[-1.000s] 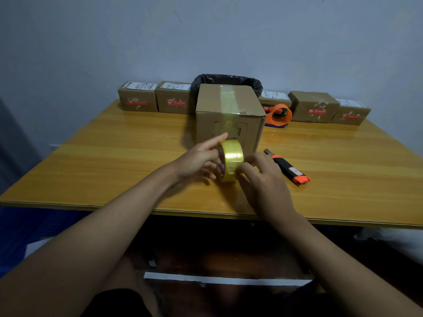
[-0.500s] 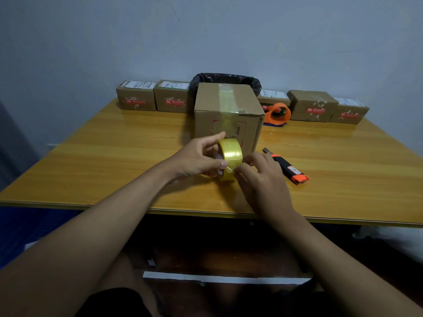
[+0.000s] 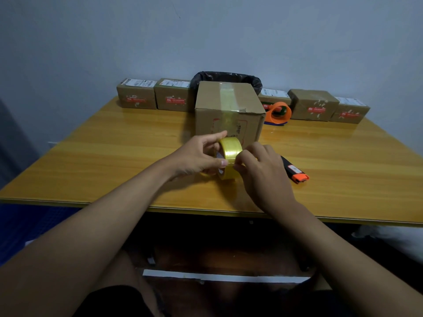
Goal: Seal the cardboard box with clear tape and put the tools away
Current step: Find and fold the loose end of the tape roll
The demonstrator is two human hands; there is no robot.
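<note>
A cardboard box (image 3: 229,104) stands upright in the middle of the wooden table (image 3: 114,152), with a strip of clear tape running over its top and down its front. Just in front of it I hold a yellowish roll of clear tape (image 3: 230,152) on edge above the table. My left hand (image 3: 196,156) grips the roll from the left, thumb on its near rim. My right hand (image 3: 261,172) pinches at the roll's surface from the right with its fingertips. A black and orange utility knife (image 3: 296,173) lies on the table to the right of my right hand.
An orange tape dispenser (image 3: 278,113) sits behind the box to the right. Several small labelled cartons (image 3: 137,94) line the back wall, with a black-lined bin (image 3: 226,76) between them. The table's near edge runs just below my wrists.
The roll has lifted a little and my left thumb has closed onto its rim. My right fingertips have moved up onto the roll's surface.
</note>
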